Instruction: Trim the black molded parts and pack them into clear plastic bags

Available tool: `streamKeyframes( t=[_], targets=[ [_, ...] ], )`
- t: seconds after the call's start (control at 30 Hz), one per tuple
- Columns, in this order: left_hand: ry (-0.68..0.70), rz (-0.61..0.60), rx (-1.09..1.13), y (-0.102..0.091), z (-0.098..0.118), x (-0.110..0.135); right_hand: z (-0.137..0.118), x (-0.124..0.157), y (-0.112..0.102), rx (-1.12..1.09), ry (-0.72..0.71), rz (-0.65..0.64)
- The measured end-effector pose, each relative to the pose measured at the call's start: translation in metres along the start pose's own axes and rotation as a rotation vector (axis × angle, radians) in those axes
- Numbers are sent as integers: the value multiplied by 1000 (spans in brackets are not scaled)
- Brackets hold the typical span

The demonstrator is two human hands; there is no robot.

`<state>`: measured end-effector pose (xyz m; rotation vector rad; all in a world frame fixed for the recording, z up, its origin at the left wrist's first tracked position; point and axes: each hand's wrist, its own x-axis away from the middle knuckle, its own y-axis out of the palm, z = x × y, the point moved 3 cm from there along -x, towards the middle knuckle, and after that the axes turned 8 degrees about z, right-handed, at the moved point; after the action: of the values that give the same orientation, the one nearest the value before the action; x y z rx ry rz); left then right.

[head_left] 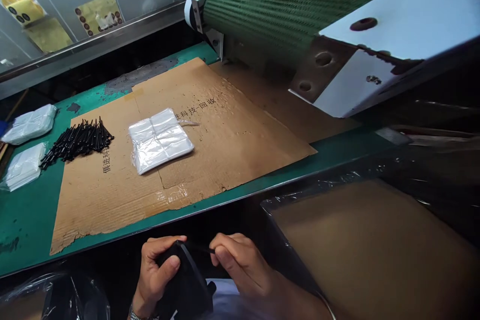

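My left hand [153, 270] is closed around a dark black part [187, 280] with a flat edge and a short round stub low on its right. My right hand [243, 265] pinches a thin black rod [204, 248], which points left toward the top of that part. Whether the rod touches the part is hard to make out in the dark. Both hands are below the table's front edge. On the table to the left lies a heap of similar thin black rods [80, 140]. A tied bundle of clear plastic bags [159, 142] rests on the cardboard sheet [240, 145].
Two more stacks of plastic bags, one [30, 124] behind the other [24, 167], lie at the far left of the green table [22, 225]. A green conveyor belt [270, 5] slopes above the right side. A plastic-lined box [270, 205] stands at lower right.
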<state>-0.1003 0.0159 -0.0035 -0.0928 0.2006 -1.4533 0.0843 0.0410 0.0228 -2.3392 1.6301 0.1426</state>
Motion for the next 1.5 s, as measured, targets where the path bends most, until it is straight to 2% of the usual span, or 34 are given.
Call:
streamKeyframes(
  t=[0.07, 0.17, 0.23, 0.27, 0.33, 0.4, 0.43, 0.5, 0.6, 0.67, 0.77, 0.83, 0.9, 1.0, 1.13, 1.3, 1.5],
  targets=[
    [94, -61, -51, 3, 10, -4, 5, -4, 4, -105, 187, -85],
    [175, -90, -112, 6, 21, -7, 10, -5, 11, -245, 296, -254],
    [161, -45, -29, 5, 23, -8, 13, -4, 11, -243, 297, -246],
    [130, 40, 60, 4, 21, -8, 14, -4, 9, -229, 293, -195],
    [-12, 284, 277, 3, 15, -5, 14, -5, 3, -193, 276, -23],
    [-232, 426, 514, 12, 6, 3, 12, -5, 0, -128, 226, 162],
    [-341, 427, 640, 19, 4, 7, 9, -6, 1, -83, 182, 229],
    [-512, 371, 894, 35, 2, 14, 3, -6, 10, 9, 51, 285],
    [-733, 354, 1123, 48, 5, 17, -5, -3, 29, 72, -149, 202],
    [-799, 407, 1142, 47, 8, 15, -8, 1, 34, 99, -202, 136],
    [-773, 466, 1069, 40, 14, 12, -8, 0, 24, 126, -172, 174],
    [-761, 428, 1031, 39, 18, 12, -8, -5, 14, 127, -168, 212],
    [-767, 365, 1034, 43, 20, 15, -9, -14, 7, 135, -220, 189],
    [-810, 308, 1045, 49, 19, 21, -10, -24, 7, 165, -341, 98],
    [-832, 289, 1003, 49, 15, 25, -9, -29, 11, 296, -460, 33],
    [-902, 347, 975, 41, 6, 26, -13, -24, 11, 428, -555, -56],
    [-902, 313, 1046, 38, 0, 23, -20, 0, 11, 519, -640, -187]
  ],
)
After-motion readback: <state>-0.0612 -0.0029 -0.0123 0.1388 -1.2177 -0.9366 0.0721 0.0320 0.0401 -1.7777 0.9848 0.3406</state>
